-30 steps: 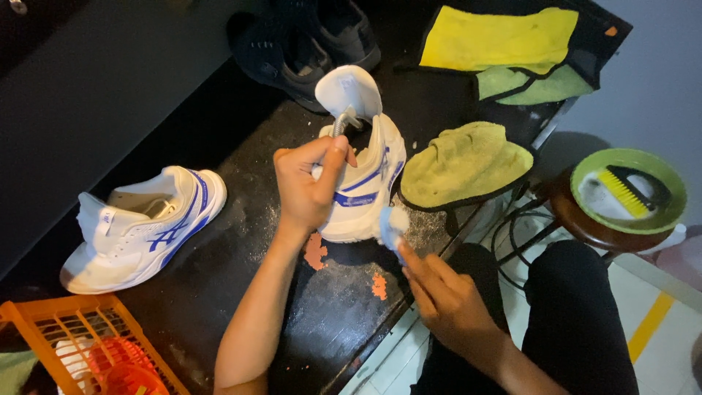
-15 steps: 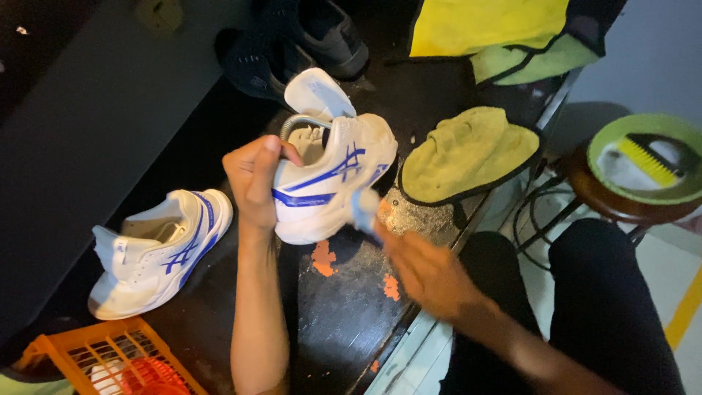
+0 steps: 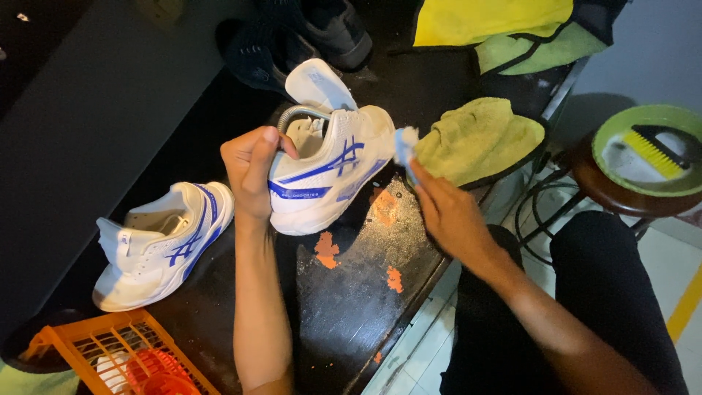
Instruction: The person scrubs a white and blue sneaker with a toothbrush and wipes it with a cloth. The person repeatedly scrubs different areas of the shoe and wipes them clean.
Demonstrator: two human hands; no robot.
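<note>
Gripping white-blue sneaker (image 3: 333, 172) at heel, our left hand (image 3: 252, 170) clamps it over dark table (image 3: 351, 307) centre; our right hand (image 3: 446, 212) pinches pale sponge (image 3: 404, 145) against toe.

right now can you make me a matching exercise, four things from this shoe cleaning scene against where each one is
Things:
1. held sneaker
2. second sneaker
3. yellow brush
4. orange basket

Places:
A. in the green bowl on the stool
B. bottom left corner of the view
C. lying on the dark table, left of the left hand
D. gripped at the heel by the left hand, with the right hand pressing a small pale blue pad at its toe

Pairs: 1-D, 2-C, 3-A, 4-B
</note>
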